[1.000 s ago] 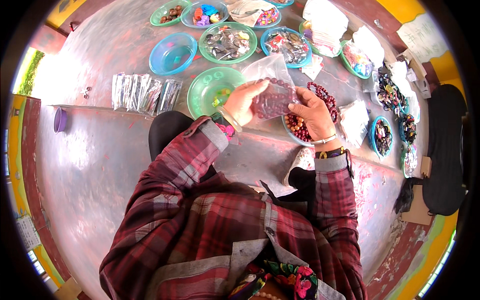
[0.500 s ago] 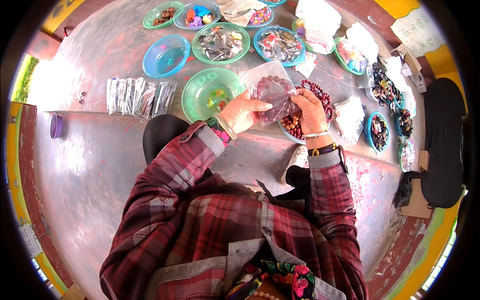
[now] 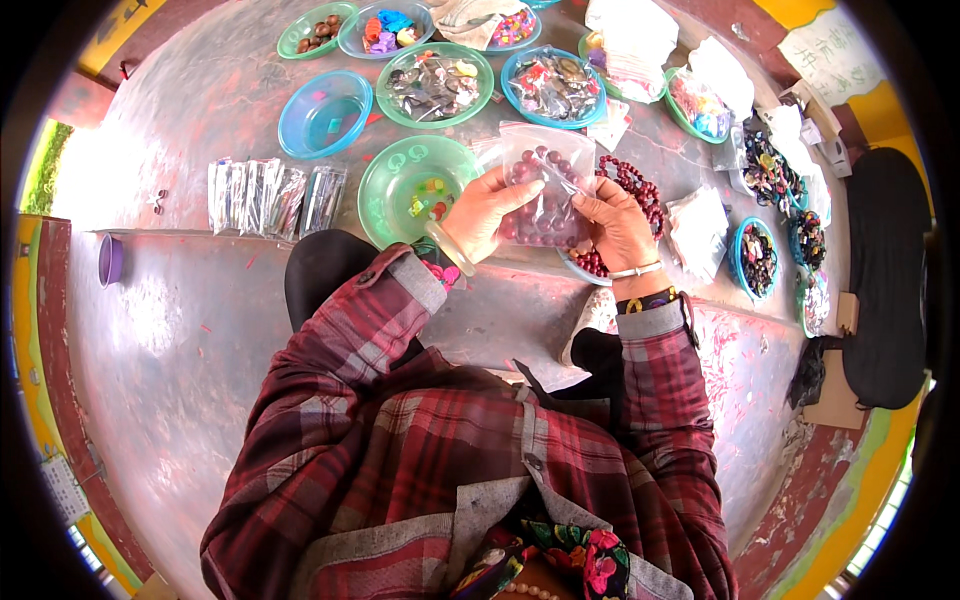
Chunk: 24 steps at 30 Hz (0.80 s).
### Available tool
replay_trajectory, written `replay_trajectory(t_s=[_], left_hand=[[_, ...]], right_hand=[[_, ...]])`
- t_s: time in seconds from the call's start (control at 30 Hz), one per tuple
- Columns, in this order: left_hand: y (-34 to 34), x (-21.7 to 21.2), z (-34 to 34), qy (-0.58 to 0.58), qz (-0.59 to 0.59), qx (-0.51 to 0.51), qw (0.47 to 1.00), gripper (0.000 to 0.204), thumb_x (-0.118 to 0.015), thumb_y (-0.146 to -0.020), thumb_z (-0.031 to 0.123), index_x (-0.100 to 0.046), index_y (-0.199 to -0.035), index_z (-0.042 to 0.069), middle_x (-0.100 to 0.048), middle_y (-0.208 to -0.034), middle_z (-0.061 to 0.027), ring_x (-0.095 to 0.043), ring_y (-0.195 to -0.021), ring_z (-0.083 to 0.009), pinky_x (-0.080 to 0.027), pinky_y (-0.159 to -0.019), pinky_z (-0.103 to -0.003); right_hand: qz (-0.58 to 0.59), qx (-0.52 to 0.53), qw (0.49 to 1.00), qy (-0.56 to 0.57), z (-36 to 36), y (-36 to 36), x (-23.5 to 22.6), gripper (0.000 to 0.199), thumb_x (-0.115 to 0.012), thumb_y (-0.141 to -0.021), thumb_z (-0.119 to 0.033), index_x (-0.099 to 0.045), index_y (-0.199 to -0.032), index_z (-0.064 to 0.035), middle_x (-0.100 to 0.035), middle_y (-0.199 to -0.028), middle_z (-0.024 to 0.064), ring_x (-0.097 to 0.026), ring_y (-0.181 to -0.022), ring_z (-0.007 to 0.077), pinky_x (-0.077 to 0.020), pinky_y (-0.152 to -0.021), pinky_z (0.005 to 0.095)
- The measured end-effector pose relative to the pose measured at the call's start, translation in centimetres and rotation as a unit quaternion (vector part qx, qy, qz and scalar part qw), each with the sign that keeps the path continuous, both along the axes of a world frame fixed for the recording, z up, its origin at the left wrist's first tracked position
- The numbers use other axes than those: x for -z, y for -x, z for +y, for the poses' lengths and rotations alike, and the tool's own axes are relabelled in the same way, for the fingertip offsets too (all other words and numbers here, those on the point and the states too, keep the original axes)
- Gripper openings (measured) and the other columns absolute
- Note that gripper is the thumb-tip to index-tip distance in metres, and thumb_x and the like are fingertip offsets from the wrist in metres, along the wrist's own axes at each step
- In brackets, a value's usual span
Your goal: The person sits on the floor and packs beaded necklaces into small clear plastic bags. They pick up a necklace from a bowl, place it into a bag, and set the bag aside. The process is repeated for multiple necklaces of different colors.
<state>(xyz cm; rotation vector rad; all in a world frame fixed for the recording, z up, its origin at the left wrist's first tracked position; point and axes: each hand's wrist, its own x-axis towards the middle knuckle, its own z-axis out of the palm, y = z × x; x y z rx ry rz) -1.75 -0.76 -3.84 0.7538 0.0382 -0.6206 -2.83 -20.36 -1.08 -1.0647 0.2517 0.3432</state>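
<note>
A clear plastic zip bag [image 3: 548, 222] hangs between my hands, and a dark red bead bracelet [image 3: 541, 157] shows inside it. My left hand [image 3: 484, 212] grips the bag's left side, thumb on the front face. On the right side, my right hand [image 3: 617, 224] pinches the bag between thumb and fingers. Just behind my right hand, strings of dark red beads [image 3: 640, 197] lie heaped in a bowl that my hand and the bag partly cover. A green translucent bowl [image 3: 385, 185] with a few small coloured pieces stands beside my left hand.
Farther back are a blue bowl [image 3: 318, 120] and bowls of packaged trinkets [image 3: 430, 82]. Packets [image 3: 262, 197] lie in a row at left, near a small purple cup [image 3: 110, 260]. White bags [image 3: 697, 230] and a blue basket of dark bead strings [image 3: 757, 262] are at right.
The bag now faces me more flatly and sits upright, with its top edge spread wider. My fingers have shifted slightly along its sides. The view has moved a little.
</note>
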Motion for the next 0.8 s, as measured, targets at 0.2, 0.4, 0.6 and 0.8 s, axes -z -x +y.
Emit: replay_trajectory(t_s=[0.2, 0.4, 0.6, 0.8], left_hand=[[0.5, -1.2, -0.5, 0.05, -0.055, 0.04, 0.996, 0.044, -0.057, -0.081, -0.003, -0.044, -0.122, 0.003, -0.055, -0.114, -0.0083, -0.056, -0.104, -0.0183, -0.046, -0.091, -0.033], [0.2, -0.8, -0.2, 0.025, -0.052, 0.045, 0.997, 0.043, -0.056, -0.077, -0.006, -0.048, -0.119, 0.0, -0.057, -0.111, -0.0079, -0.057, -0.101, -0.0184, -0.046, -0.091, -0.033], [-0.8, 0.5, 0.6, -0.082, -0.102, 0.054, 0.99, 0.029, -0.057, -0.078, -0.005, -0.058, -0.106, -0.001, -0.063, -0.099, -0.0055, -0.059, -0.089, -0.0145, -0.047, -0.082, -0.028], [-0.7, -1.1, 0.9, -0.147, -0.144, 0.11, 0.972, 0.024, -0.06, -0.077, 0.0, -0.061, -0.101, 0.0, -0.062, -0.09, -0.0025, -0.057, -0.078, -0.0097, -0.045, -0.069, -0.023]], right_hand=[[-0.068, 0.074, 0.993, -0.06, 0.2, -0.2, 0.6, 0.009, -0.059, -0.084, 0.0, -0.057, -0.09, -0.0065, -0.06, -0.086, -0.0003, -0.057, -0.08, 0.0098, -0.0471, -0.07, 0.0237], [-0.02, 0.016, 0.997, -0.073, 0.5, 0.3, -1.1, 0.028, -0.059, -0.082, 0.001, -0.053, -0.11, -0.0009, -0.06, -0.099, 0.005, -0.059, -0.088, 0.0154, -0.0492, -0.08, 0.0296], [0.001, -0.05, 0.996, -0.078, -0.1, 0.1, -0.3, 0.033, -0.061, -0.079, 0.005, -0.053, -0.111, 0.0007, -0.061, -0.102, 0.0068, -0.061, -0.089, 0.0175, -0.0502, -0.081, 0.0301], [-0.047, 0.014, 0.998, -0.025, 0.5, 0.5, -0.6, 0.018, -0.066, -0.078, 0.0, -0.061, -0.095, -0.003, -0.064, -0.085, 0.0011, -0.061, -0.075, 0.0105, -0.0495, -0.071, 0.0234]])
